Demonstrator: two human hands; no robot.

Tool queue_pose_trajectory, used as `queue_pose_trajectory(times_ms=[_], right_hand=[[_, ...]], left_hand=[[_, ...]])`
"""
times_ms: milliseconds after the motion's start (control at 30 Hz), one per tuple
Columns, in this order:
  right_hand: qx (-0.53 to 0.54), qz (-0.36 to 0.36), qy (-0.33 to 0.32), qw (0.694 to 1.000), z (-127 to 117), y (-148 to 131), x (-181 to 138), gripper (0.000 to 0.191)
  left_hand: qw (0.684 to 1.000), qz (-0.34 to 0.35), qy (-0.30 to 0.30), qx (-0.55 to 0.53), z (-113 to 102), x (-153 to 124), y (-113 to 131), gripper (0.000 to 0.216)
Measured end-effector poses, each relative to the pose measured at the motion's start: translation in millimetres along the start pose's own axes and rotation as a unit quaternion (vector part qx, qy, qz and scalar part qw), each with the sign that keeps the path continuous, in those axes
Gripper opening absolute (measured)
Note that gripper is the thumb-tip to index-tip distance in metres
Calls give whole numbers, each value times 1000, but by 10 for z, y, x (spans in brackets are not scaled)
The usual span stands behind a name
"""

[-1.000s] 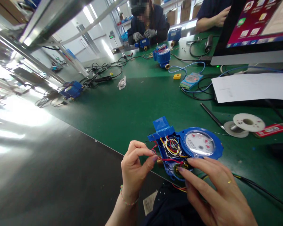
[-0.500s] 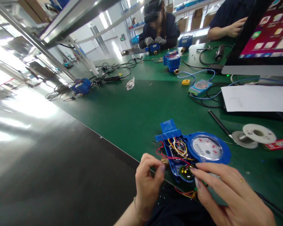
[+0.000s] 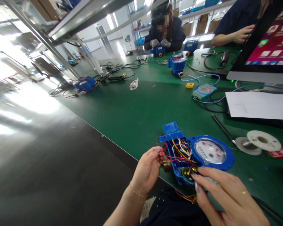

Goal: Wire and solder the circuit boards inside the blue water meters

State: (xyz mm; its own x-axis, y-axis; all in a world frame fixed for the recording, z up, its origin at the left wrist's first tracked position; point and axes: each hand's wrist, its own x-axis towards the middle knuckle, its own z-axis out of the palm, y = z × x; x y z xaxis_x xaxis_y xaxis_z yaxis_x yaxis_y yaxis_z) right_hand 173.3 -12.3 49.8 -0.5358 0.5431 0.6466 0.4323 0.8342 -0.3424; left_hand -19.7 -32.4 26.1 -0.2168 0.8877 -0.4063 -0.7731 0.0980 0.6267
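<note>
A blue water meter lies near the table's front edge, its wiring compartment exposed beside the round dial. My left hand pinches thin red wires just left of the housing, above the brass pipe end. With thumb and fingers, my right hand grips the meter's near edge by a small round circuit board; its fingertips partly cover that spot. Yellow, white and red wires bunch in the compartment. More wires hang below the meter, over my lap.
To the right lie a solder spool, a dark pen-like tool, white paper and a monitor. A blue converter box sits among cables. Another meter stands farther back. Two people work across the table.
My left hand has moved up from beside the brass pipe end to the red wires and now pinches them. My right hand stays at the round board. The view has shifted slightly.
</note>
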Motion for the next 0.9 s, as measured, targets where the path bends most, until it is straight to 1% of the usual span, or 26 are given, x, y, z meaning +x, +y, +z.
queue_pose_trajectory(times_ms=[200,367,467,500,633,700,833,900], right_hand=[[-4,-10,5,1000,-35,-17,0,13],[-9,-18,-1,1000,-47,-33,1,15],[-6,-13,-1,1000,-71,-36,-30,14],[-1,0,-4,1000,-89,-36,-42,14],[5,92,5,996,-180,-37,-22,17],[-2,118,20,993,-203,-41,48,20],[-8,107,52,993,-161,-41,224,22],[0,103,57,993,-122,-37,281,17]], left_hand=[[999,-6,-11,-32,63,-68,64,11],[999,22,-21,-18,111,-76,58,14],[999,24,-33,19,134,-85,51,18],[998,26,-36,36,140,-93,46,19],[992,59,-30,112,156,-150,5,24],[987,75,-28,140,155,-176,-20,24],[977,96,-40,185,129,-193,-57,22],[970,113,-52,211,118,-197,-68,19]])
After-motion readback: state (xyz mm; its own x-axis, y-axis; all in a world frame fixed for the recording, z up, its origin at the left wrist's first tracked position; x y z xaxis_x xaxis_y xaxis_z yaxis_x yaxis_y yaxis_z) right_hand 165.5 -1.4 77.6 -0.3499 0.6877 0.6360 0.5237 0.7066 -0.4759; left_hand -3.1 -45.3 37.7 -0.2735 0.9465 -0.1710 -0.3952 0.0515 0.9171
